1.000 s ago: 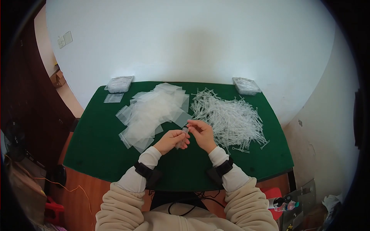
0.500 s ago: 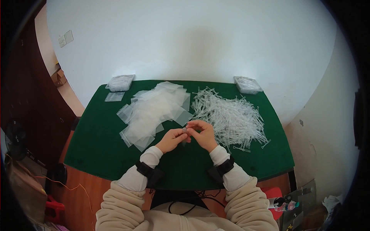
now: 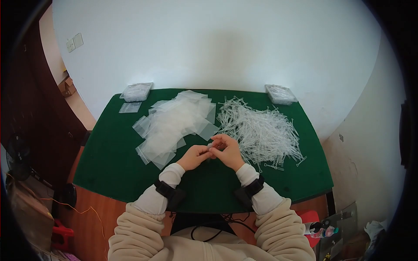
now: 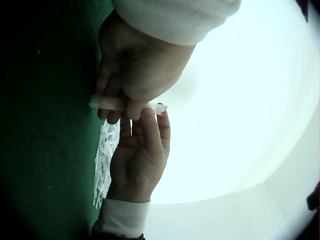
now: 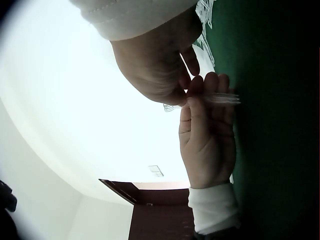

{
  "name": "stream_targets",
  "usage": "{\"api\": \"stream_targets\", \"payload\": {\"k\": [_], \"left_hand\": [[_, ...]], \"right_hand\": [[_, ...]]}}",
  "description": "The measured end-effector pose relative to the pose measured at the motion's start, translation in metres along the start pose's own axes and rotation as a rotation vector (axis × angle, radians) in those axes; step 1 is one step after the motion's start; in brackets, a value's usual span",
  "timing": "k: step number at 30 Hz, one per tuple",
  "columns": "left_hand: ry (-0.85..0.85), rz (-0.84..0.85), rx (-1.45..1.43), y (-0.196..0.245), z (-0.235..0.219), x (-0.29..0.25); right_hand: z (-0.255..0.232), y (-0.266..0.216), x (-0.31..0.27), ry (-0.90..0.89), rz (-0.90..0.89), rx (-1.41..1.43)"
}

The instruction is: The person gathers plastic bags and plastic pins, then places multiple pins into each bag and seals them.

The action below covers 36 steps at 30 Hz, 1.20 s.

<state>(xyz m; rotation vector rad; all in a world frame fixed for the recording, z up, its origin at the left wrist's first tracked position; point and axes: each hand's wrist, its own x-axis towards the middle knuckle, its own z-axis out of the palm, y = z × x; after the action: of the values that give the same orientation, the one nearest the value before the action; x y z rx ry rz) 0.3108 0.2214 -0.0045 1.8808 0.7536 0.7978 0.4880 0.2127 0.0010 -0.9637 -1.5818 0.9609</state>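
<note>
My left hand [image 3: 192,158] pinches a small bundle of thin clear plastic sticks [image 5: 223,99] between thumb and fingers, over the front middle of the green table. At the bundle's ring-like end, my right hand [image 3: 229,153] pinches with thumb and fingertips, right against the left thumb. The left wrist view shows the bundle lying crosswise between both hands, its other end [image 4: 102,103] sticking out past the left fingers. Beyond the left hand lies a pile of clear zip bags [image 3: 176,122]. A large heap of loose clear sticks [image 3: 261,132] spreads beyond the right hand.
Clear boxes of sticks stand at the back left [image 3: 136,92] and back right [image 3: 280,94] corners of the green table [image 3: 109,167]. One flat clear bag [image 3: 129,107] lies before the left box. A white wall [image 3: 174,48] rises behind the table.
The hands have drawn closer together, and the right fingertips have come onto the bundle's end. The bundle, hanging in plain sight below the left fingers before, is now mostly hidden in the head view.
</note>
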Motion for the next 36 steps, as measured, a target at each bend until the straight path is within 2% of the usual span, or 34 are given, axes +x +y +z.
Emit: {"api": "stream_targets", "payload": {"k": [1,18,22,29,36], "left_hand": [[0.003,0.000,0.020,0.000,0.000,0.000],[-0.030,-0.074,0.020,0.004,-0.007,-0.001],[-0.038,-0.068,-0.016,0.001,-0.008,-0.001],[-0.045,-0.066,-0.024,-0.002,-0.009,0.000],[-0.045,-0.089,-0.030,0.002,-0.008,0.000]], "right_hand": [[0.000,-0.003,0.000,0.000,0.039,0.015],[0.001,0.002,0.000,-0.027,0.058,0.043],[0.001,0.009,0.002,-0.014,-0.050,0.019],[0.000,0.006,0.002,-0.018,0.047,0.058],[0.000,0.004,0.001,-0.023,0.065,0.061]]}}
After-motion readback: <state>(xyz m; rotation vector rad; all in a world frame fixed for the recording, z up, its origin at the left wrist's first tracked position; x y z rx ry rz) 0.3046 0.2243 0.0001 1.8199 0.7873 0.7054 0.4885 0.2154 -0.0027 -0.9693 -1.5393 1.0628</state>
